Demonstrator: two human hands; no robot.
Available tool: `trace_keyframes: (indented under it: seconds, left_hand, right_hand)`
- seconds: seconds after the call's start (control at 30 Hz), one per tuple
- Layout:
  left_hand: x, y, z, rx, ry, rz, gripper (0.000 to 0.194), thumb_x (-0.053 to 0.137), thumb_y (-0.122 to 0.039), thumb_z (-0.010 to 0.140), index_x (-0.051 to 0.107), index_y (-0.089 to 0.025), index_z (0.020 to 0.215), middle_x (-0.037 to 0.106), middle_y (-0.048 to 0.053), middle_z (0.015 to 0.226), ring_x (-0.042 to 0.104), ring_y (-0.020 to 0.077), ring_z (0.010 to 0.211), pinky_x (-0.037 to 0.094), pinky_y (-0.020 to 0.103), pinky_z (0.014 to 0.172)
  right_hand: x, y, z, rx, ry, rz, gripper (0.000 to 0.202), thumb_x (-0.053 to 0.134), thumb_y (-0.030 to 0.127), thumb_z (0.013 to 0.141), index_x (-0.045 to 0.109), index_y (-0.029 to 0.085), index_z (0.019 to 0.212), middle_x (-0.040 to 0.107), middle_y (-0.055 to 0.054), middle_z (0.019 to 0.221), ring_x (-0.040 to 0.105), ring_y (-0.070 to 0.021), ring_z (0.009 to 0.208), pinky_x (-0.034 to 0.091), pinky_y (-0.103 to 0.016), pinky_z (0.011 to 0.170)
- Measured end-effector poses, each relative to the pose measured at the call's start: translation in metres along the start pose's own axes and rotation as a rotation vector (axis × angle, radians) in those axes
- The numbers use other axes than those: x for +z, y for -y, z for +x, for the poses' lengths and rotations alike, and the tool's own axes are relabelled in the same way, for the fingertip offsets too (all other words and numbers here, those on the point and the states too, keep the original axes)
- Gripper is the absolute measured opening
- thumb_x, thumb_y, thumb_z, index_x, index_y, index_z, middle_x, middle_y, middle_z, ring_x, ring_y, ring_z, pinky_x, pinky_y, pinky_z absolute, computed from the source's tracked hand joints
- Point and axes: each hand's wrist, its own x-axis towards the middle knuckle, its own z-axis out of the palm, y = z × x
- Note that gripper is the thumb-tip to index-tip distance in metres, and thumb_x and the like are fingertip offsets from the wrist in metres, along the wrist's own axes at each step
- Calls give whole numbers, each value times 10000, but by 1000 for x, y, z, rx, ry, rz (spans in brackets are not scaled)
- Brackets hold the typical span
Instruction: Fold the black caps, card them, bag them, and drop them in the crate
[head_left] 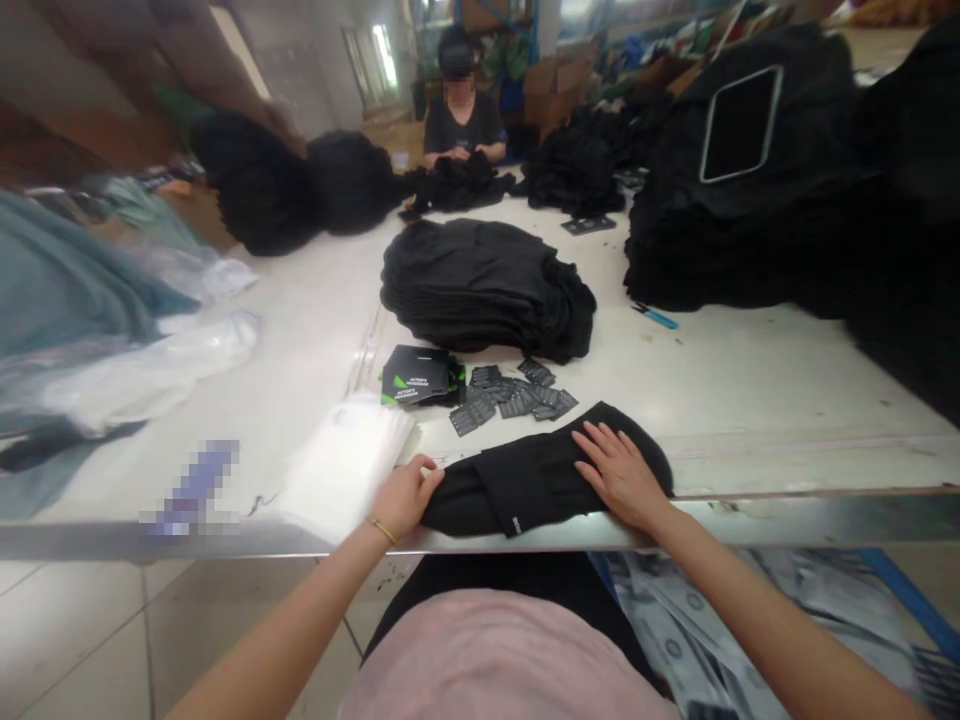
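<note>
A folded black cloth piece (pixel 465 490) lies along the near table edge, with a band wrapped across its middle and a small white mark at the band's lower end. My left hand (pixel 407 497), wearing a yellowish bracelet, has its fingers curled and its thumb pressed at the cloth's left end; the fingertips are partly hidden. On the right part of the cloth, my right hand (pixel 622 478) rests flat with fingers spread. Just beyond are loose small dark tags (pixel 517 397) and a stack of black cards (pixel 415 375) with green corners and white print.
A tall stack of folded black cloth (pixel 480 285) stands mid-table. White plastic bags (pixel 349 460) lie by my left hand. A blue-handled cutter (pixel 658 317) and a phone (pixel 741 123) on a black heap are at right. A co-worker (pixel 463 120) sits across the table (pixel 787 400).
</note>
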Motion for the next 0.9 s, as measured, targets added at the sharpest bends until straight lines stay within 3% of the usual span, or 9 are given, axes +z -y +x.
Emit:
trace_keyframes:
  seconds: [0.13, 0.2, 0.33, 0.4, 0.53, 0.6, 0.77, 0.83, 0.9]
  left_hand:
    - [-10, -28, 14, 145, -78, 32, 261, 448, -383, 831, 567, -195, 967, 634, 50, 884, 584, 180, 755, 428, 296, 710]
    - [-3, -58, 27, 285, 10, -77, 249, 437, -342, 837, 564, -205, 1001, 642, 25, 843, 583, 158, 735, 437, 275, 715]
    - [26, -112, 52, 508, 284, -141, 282, 410, -315, 851, 565, -229, 1071, 662, 4, 836, 586, 150, 757, 443, 259, 737]
    - [37, -121, 58, 550, 350, -46, 276, 397, -332, 860, 598, -218, 1011, 667, 19, 860, 583, 169, 810, 432, 277, 772]
    - [42, -108, 55, 609, 442, -6, 416, 229, -389, 918, 602, -205, 907, 652, 33, 917, 571, 175, 876, 405, 284, 823]
    - [42, -99, 49, 615, 437, -8, 463, 178, -411, 922, 587, -196, 894, 635, 46, 909, 566, 180, 862, 400, 293, 816]
    - [58, -98, 32, 491, 272, 21, 368, 461, -529, 798, 575, -183, 851, 599, 61, 817, 552, 224, 811, 417, 332, 746]
    - [66, -104, 26, 457, 126, -7, 324, 550, -422, 759, 556, -184, 978, 589, 83, 944, 536, 237, 906, 418, 352, 794]
    - [70, -114, 23, 538, 22, -25, 482, 585, -264, 711, 468, -199, 1173, 506, 109, 1193, 461, 249, 1093, 376, 380, 906]
  right_hand:
    - [-3, 59, -7, -217, -57, 100, 537, 492, 341, 822, 402, 166, 1322, 409, -132, 1382, 286, -277, 1312, 229, -515, 1054]
    - [3, 99, -12, -361, -4, 151, 521, 506, 252, 808, 417, 164, 1314, 429, -120, 1371, 298, -277, 1306, 245, -516, 1052]
    - [17, 141, -22, -243, -27, 323, 364, 457, 126, 799, 596, 196, 1128, 617, -119, 1163, 515, -280, 1129, 357, -538, 968]
    - [15, 137, -29, -59, -41, 584, 319, 445, 149, 808, 630, 225, 1056, 657, -90, 1084, 571, -254, 1047, 385, -511, 954]
    - [-5, 101, -40, 698, -170, 1383, 234, 491, 288, 793, 639, 247, 970, 689, -52, 975, 617, -240, 959, 479, -440, 871]
    - [-12, 82, -39, 967, -229, 1636, 202, 513, 308, 761, 643, 225, 891, 700, -61, 905, 627, -256, 936, 502, -445, 832]
    - [-13, 62, -41, 1188, -183, 1808, 169, 566, 272, 717, 614, 199, 862, 692, -72, 895, 638, -258, 887, 532, -438, 755]
    - [-14, 64, -51, 1182, -229, 1605, 216, 592, 318, 718, 584, 203, 901, 678, -76, 881, 636, -265, 863, 532, -447, 740]
    - [-17, 68, -63, 1050, -346, 1205, 330, 609, 362, 718, 548, 209, 1004, 651, -96, 962, 610, -277, 925, 505, -473, 796]
